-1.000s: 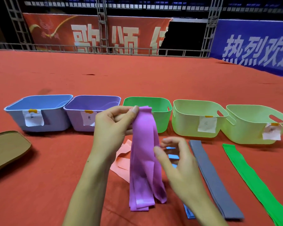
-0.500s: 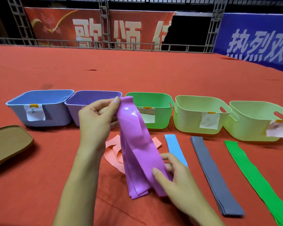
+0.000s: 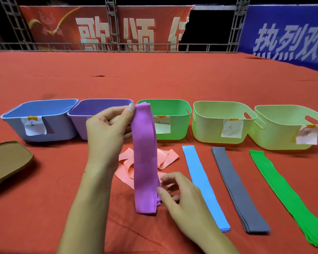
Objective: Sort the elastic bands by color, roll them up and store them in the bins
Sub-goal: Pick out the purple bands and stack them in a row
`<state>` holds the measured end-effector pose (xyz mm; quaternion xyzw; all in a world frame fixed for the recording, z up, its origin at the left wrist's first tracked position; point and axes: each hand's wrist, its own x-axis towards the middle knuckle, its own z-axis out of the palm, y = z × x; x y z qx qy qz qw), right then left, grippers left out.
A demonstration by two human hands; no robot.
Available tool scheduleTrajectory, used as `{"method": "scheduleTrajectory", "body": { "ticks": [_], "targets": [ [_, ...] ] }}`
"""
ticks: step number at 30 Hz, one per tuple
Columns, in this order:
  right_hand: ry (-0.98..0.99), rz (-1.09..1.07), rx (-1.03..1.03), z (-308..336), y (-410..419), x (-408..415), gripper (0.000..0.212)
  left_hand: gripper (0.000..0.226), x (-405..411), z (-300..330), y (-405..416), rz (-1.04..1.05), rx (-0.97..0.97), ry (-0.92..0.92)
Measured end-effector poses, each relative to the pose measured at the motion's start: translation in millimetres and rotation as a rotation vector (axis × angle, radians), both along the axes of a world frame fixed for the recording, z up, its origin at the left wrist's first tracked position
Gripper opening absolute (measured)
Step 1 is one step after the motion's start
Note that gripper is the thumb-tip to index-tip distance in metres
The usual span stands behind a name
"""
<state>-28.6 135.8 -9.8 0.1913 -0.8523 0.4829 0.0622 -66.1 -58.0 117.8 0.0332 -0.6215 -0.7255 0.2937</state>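
My left hand [image 3: 106,132] pinches the top end of a stack of purple bands [image 3: 145,162], which hangs down with its lower end on the red cloth. My right hand [image 3: 180,197] pinches the right edge of that stack near its bottom. Behind it lie loose pink bands [image 3: 125,171] in a heap. To the right, flat on the cloth, lie a blue band stack [image 3: 204,186], a grey stack [image 3: 237,189] and a green stack [image 3: 286,195]. Along the back stand the bins: blue [image 3: 50,107], purple [image 3: 92,110], green [image 3: 173,109] and two pale green [image 3: 218,110] [image 3: 290,116].
A brown flat lid-like object [image 3: 7,160] lies at the left edge. Each bin has a paper label taped to its front. The red cloth [image 3: 154,79] stretches far behind the bins to a metal railing and banners.
The purple stack has been straightened and now hangs more upright. My right hand slid from under its lower part to its right edge near the bottom.
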Motion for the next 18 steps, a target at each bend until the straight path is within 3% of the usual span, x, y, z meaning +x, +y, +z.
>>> {"method": "scheduleTrajectory", "body": {
  "ticks": [8,18],
  "targets": [
    [-0.086,-0.003,-0.355,10,-17,1,0.036,0.021,6,4,17,-0.020,-0.016,0.034],
    [-0.231,-0.009,-0.396,-4,-24,3,0.040,0.022,5,3,17,-0.002,-0.027,0.029]
  ]
}}
